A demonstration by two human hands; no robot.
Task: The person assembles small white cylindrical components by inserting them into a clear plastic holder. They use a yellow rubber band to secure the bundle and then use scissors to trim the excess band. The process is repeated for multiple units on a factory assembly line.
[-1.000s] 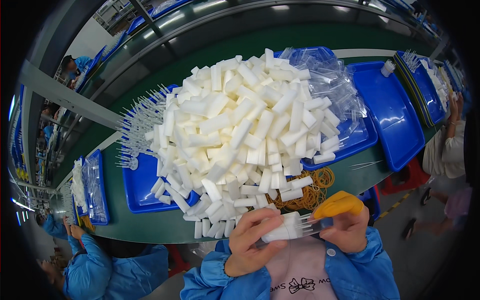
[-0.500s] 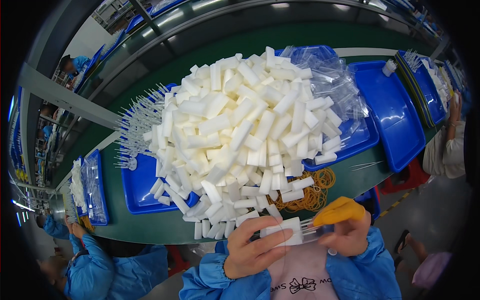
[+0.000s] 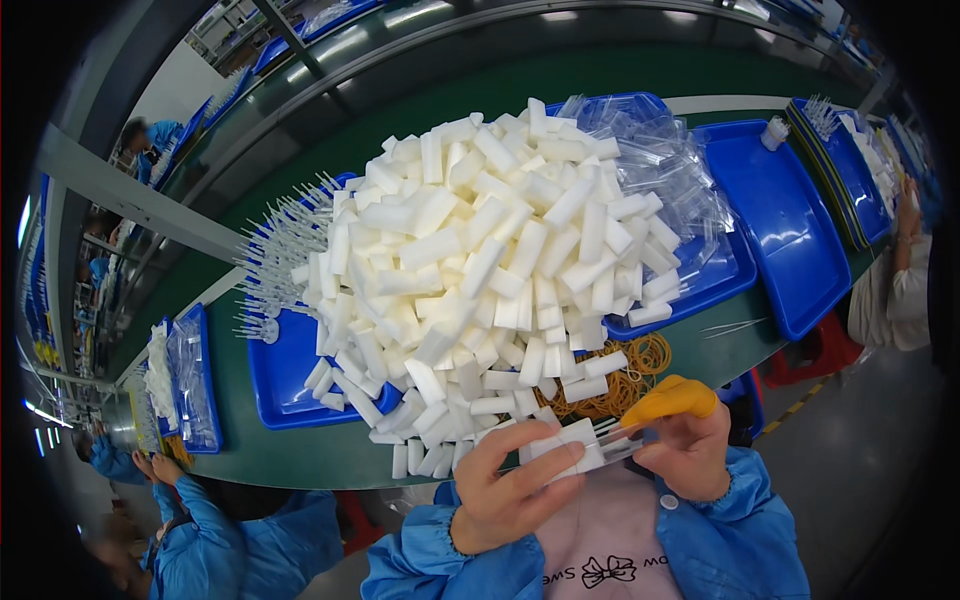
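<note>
1. At the table's near edge: left hand (image 3: 515, 490) grips foam block (image 3: 580, 435); right hand (image 3: 690, 445) pinches clear plastic (image 3: 622, 453) at its end.
2. Looks partway: rods (image 3: 611, 431) protrude.
3. Left: big foam pile (image 3: 460, 240).

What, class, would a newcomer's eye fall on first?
Likely the heap of white foam blocks in the centre. Left of it bristle white pronged pieces; below its right side lie tan rubber bands. Low in view, the left hand grips a white block, beside the right hand with its yellow finger covering.
</note>
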